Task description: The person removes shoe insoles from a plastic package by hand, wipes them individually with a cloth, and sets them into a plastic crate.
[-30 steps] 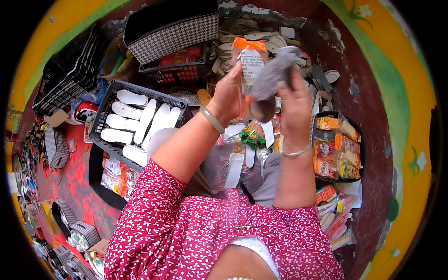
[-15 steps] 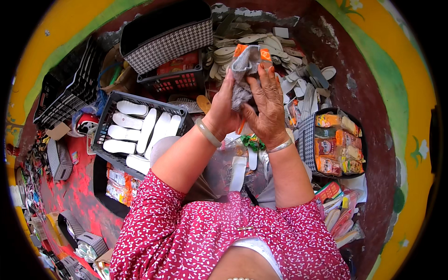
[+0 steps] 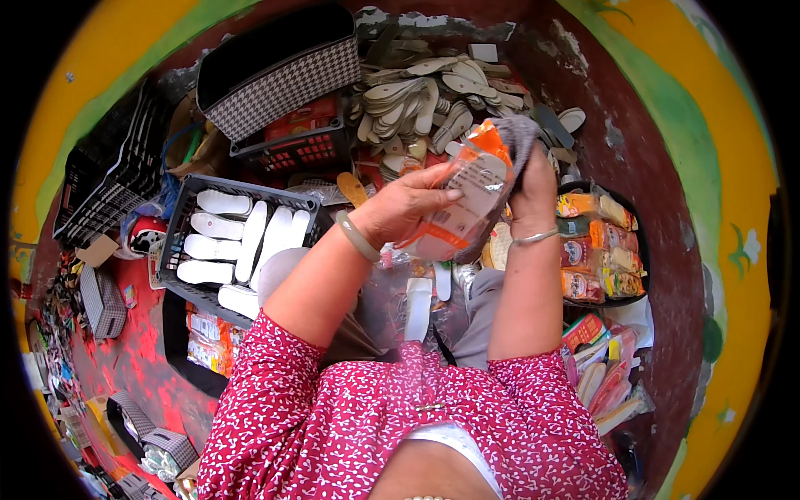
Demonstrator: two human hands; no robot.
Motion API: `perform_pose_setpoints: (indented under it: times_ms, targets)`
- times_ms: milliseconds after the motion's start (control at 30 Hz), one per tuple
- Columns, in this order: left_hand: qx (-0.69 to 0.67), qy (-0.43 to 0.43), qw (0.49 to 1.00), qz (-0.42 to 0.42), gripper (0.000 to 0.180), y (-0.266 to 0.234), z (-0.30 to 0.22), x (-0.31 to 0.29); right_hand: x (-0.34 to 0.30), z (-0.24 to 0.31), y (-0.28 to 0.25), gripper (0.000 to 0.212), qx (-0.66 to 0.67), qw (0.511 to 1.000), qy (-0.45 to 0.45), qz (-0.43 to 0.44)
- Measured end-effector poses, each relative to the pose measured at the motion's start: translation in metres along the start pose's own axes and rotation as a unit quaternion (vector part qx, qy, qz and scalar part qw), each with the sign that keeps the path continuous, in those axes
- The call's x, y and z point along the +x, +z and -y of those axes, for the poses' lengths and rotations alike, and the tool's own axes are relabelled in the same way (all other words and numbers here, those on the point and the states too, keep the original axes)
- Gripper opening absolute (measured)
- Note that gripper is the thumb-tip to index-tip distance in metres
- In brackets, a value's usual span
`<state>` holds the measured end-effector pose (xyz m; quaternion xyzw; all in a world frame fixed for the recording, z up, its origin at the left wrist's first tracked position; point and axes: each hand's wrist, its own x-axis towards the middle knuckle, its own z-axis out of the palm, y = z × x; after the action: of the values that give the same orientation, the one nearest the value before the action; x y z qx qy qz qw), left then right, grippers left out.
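Observation:
In front of me is a clear plastic packet with orange ends and a pale insole shape showing in it. My left hand grips its left side, thumb on the front. Along the packet's right edge and behind it runs a grey woolly fabric piece. My right hand is closed around that fabric at the packet's right side; its fingertips are hidden. Below the hands, a white insole lies on clear plastic over my lap.
On the left stands a dark crate of white insoles. A pile of loose insoles lies at the back, beside a houndstooth bin. To the right, a round-cornered bin holds packaged insoles, with more packets nearer me.
Both hands have turned the packet, and its clear front with orange ends now shows. The grey fabric has shifted to the right, with my right hand lower and farther right.

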<state>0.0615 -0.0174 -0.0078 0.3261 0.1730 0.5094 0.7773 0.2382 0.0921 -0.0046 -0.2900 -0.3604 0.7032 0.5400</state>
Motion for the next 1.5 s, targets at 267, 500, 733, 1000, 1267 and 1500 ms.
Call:
perform_pose_setpoints:
  times_ms: [267, 500, 733, 1000, 1267, 1500]
  targets:
    - [-0.034, -0.018, 0.998, -0.039, 0.048, -0.008, -0.025, -0.008, -0.009, 0.012, 0.000, 0.065, 0.123, 0.959, 0.017, 0.254]
    - [0.236, -0.107, 0.965, -0.048, 0.046, -0.014, -0.026, -0.010, -0.032, 0.011, 0.018, 0.046, -0.121, 0.965, 0.073, 0.221]
    - [0.313, -0.097, 0.945, 0.019, 0.042, -0.026, -0.014, 0.008, -0.029, -0.010, 0.023, 0.022, -0.070, 0.994, -0.036, 0.070]
    - [0.338, -0.102, 0.935, 0.024, 0.036, -0.027, -0.012, 0.011, -0.025, -0.023, 0.020, 0.021, -0.061, 0.993, -0.091, -0.037]
    - [0.228, -0.085, 0.970, -0.005, 0.037, -0.037, -0.010, -0.006, 0.020, 0.044, -0.079, 0.027, 0.016, 0.993, -0.087, -0.079]
    - [-0.005, 0.098, 0.995, -0.020, 0.040, -0.015, -0.036, -0.001, -0.009, 0.025, -0.030, 0.052, 0.177, 0.975, 0.075, 0.115]
